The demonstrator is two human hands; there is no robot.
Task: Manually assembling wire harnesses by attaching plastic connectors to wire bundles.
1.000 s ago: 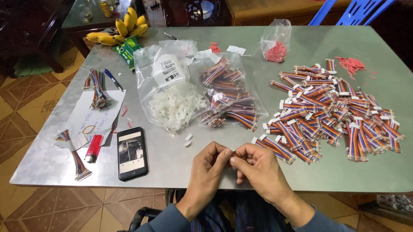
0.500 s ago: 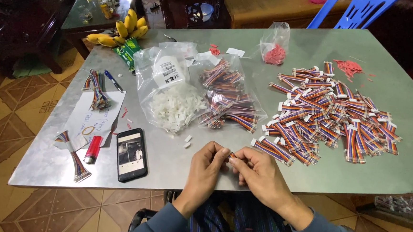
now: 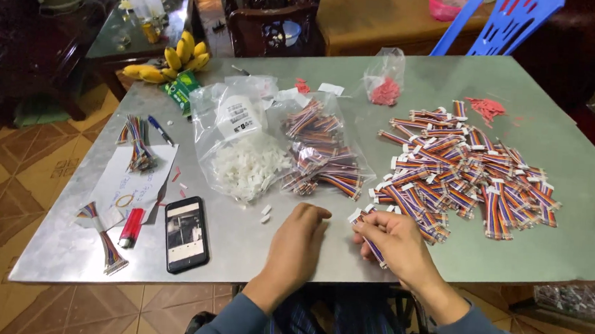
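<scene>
The right hand point(image 3: 393, 240) pinches a short multicoloured ribbon cable point(image 3: 368, 243) between thumb and fingertips at the lower centre of the frame, just above the near edge of the grey table point(image 3: 582, 232). The left hand point(image 3: 300, 239) rests knuckles-up immediately to its left, fingers curled loosely toward the palm; nothing can be seen in it, and whether it holds a small part cannot be told. The cable's long axis runs diagonally: its white connector end point(image 3: 354, 216) points to the upper left of the frame, toward the left fingertips, and the other end projects to the lower right beneath the right palm. Risk, as a judgement: the grip covers only the cable's mid-length, so the free connector end could twist or slip out of line if the pinch slackens. Two loose white connector housings point(image 3: 265, 214) lie on the table just left of the left hand and could be brushed off the near edge by a wrist movement. The large pile of finished ribbon cables point(image 3: 462, 173) lies close at right of centre; a sweeping forearm could scatter it. A bag of white housings point(image 3: 246, 160), a bag of unterminated cables point(image 3: 326, 155), a smartphone point(image 3: 186, 234) and a red lighter point(image 3: 131, 226) occupy the left half.
</scene>
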